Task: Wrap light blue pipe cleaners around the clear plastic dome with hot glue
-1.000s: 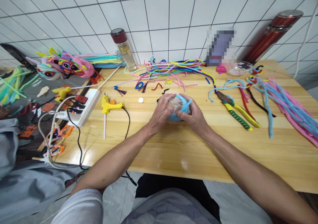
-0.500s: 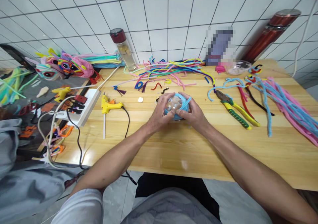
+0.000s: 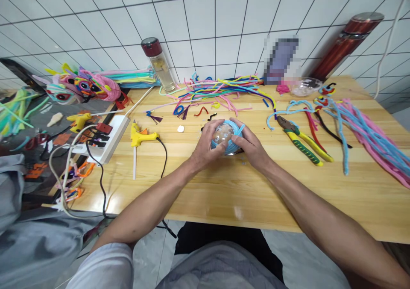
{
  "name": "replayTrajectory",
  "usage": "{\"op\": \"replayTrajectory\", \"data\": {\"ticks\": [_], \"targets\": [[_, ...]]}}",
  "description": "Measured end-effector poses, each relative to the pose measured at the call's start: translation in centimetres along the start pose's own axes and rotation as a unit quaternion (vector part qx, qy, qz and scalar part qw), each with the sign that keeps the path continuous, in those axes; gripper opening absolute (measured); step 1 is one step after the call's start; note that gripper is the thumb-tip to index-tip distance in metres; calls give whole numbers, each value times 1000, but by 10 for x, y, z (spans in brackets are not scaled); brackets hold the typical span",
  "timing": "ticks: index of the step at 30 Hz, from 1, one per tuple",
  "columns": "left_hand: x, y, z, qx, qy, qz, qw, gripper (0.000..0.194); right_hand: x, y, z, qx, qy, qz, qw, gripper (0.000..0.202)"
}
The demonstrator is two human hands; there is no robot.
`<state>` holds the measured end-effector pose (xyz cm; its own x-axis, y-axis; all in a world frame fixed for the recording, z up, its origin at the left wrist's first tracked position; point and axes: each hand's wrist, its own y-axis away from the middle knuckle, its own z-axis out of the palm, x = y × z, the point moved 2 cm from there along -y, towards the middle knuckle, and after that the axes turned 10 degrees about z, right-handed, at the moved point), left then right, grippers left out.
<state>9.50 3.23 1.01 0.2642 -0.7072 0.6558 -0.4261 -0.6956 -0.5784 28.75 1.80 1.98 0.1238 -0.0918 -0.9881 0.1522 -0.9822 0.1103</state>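
A clear round ball (image 3: 223,134) with blue fuzzy stem wound around its edge is held between both hands over the middle of the wooden table. My left hand (image 3: 207,145) wraps its left side, the thumb lying across the front. On the right, my right hand (image 3: 251,145) grips the rim, its thumb and fingers at the blue stem (image 3: 239,130), whose short end sticks up. The fingertips behind the ball are hidden.
A yellow glue gun (image 3: 142,137) and a white power strip (image 3: 112,139) lie left. Pliers (image 3: 299,139) and blue and pink stems (image 3: 374,139) lie right. Along the wall are more stems (image 3: 221,90), a glass bottle (image 3: 162,69) and a red flask (image 3: 347,45). A person's grey clothing shows far left.
My right thumb has shifted slightly right, away from my left thumb. The stem's free end now sits a little lower and further left.
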Motion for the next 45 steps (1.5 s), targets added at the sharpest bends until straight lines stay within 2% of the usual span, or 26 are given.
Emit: {"op": "replayTrajectory", "data": {"ticks": [8, 13, 25, 31, 35, 45], "targets": [[3, 0, 1, 28, -18, -6, 999, 67, -9, 3, 1, 0, 8, -9, 1000, 75], [6, -1, -3, 51, 2, -21, 998, 69, -12, 4, 0, 13, -29, -1, 999, 69], [2, 0, 1, 16, -9, -11, 1000, 70, -13, 2, -3, 17, -22, 28, 999, 57], [1, 2, 3, 9, -4, 4, 1000, 71, -15, 2, -4, 36, -15, 26, 999, 49], [2, 2, 3, 2, -10, -4, 1000, 71, -16, 3, -3, 34, -13, 32, 999, 48], [5, 2, 3, -8, -13, 26, 1000, 69, -18, 1, -5, 32, 2, 31, 999, 40]]}}
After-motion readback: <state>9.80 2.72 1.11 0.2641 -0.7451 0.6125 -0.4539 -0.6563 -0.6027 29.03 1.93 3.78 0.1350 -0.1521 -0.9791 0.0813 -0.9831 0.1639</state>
